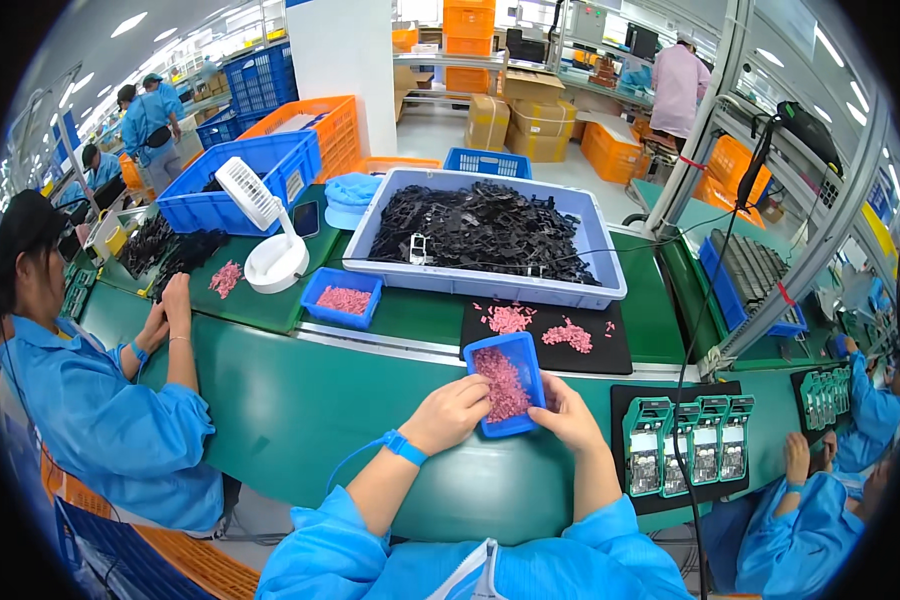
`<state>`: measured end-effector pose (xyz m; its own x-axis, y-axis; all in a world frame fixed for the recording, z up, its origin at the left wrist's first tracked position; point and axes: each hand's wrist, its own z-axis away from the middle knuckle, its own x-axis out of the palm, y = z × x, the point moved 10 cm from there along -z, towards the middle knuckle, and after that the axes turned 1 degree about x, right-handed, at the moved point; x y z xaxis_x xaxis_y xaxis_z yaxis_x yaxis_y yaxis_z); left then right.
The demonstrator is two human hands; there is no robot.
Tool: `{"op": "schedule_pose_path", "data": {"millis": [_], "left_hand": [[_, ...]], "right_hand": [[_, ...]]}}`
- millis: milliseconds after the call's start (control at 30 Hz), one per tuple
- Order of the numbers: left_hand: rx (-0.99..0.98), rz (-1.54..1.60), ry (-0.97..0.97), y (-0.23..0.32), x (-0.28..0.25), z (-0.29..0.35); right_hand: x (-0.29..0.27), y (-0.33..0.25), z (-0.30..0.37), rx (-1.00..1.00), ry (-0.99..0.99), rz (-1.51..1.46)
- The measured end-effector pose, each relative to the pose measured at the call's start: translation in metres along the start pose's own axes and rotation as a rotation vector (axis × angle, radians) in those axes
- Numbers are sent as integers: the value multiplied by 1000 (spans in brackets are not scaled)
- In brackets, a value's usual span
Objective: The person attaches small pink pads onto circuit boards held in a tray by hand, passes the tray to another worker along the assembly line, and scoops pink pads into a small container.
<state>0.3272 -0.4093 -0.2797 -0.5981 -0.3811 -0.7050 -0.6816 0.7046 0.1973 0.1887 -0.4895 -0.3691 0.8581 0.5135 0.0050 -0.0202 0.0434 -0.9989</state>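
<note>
Above the near edge of the green work surface, a small blue bin (pixel 518 346) tilts toward me. Many small pink pieces (pixel 504 388) lie inside it. My left hand (pixel 452 410) is closed at its left rim, with the fingertips reaching over the edge by the pieces. On the other side my right hand (pixel 570 412) grips the lower right corner, thumb over the rim. Two loose heaps of pink pieces (pixel 568 337) rest on a black mat (pixel 606 358) just beyond the bin. A blue wristband (pixel 405 447) with a cord circles my left wrist.
Behind the mat stands a large grey-blue tub (pixel 610 262) of black parts. A second small blue bin (pixel 313 308) and a white fan (pixel 276 262) are left of it. Green-framed circuit assemblies (pixel 705 445) lie at right. Co-workers (pixel 120 420) sit on both sides. A black cable (pixel 682 400) hangs down.
</note>
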Motion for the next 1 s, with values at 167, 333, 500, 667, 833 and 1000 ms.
{"op": "schedule_pose_path", "data": {"millis": [167, 333, 500, 667, 833, 1000], "left_hand": [[-20, -54, 62, -2, -9, -3], [-281, -267, 140, -14, -23, -4], [-400, -408, 56, -31, -5, 5], [-244, -198, -28, -21, 11, 1], [-236, -9, -80, -17, 14, 2], [-220, -38, 175, -26, -28, 6]], "right_hand": [[12, -8, 5, -116, 67, -134], [27, -19, 7, -318, 175, 246], [36, -12, 5, -303, 250, 147], [36, 2, 0, -154, 210, -128], [33, 8, -2, -165, 215, -209], [42, 2, -1, -155, 185, -269]]}}
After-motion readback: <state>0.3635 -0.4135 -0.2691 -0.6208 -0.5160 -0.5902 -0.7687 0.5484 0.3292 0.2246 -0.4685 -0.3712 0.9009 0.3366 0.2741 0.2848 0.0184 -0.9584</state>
